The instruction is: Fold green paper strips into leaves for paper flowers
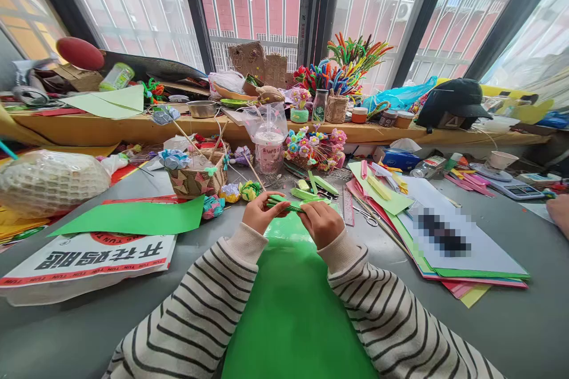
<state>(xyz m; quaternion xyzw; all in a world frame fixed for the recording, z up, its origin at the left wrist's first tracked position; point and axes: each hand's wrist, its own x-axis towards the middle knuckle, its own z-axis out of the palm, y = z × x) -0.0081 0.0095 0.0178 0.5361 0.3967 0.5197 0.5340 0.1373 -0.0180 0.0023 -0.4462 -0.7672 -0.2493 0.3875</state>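
Grey worktop (511, 331) under a bay window, crowded with craft material. Both hands are raised just above it, at its middle. Green paper strip (287, 205) is held between them: the left hand (263, 212) pinches one end, the right hand (320, 222) pinches the other, fingers (306, 211) of both closed narrow on the paper. The strip looks folded lengthwise into a narrow band; how many folds it has I cannot tell. Judgement: one piece is mid-folding, not yet shaped into anything recognisable.

Directly below the fingers lies a large green sheet (293, 308), uncut as far as it shows. Just beyond the fingertips sit several folded green pieces (326, 185) of like kind, so some of the batch appears done. To the right of the fingers lie scissors (367, 216) and a stack of coloured paper (444, 275), much of it unused. Further beyond the left fingers stands a woven basket (198, 176) with finished paper flowers (174, 159) on sticks.
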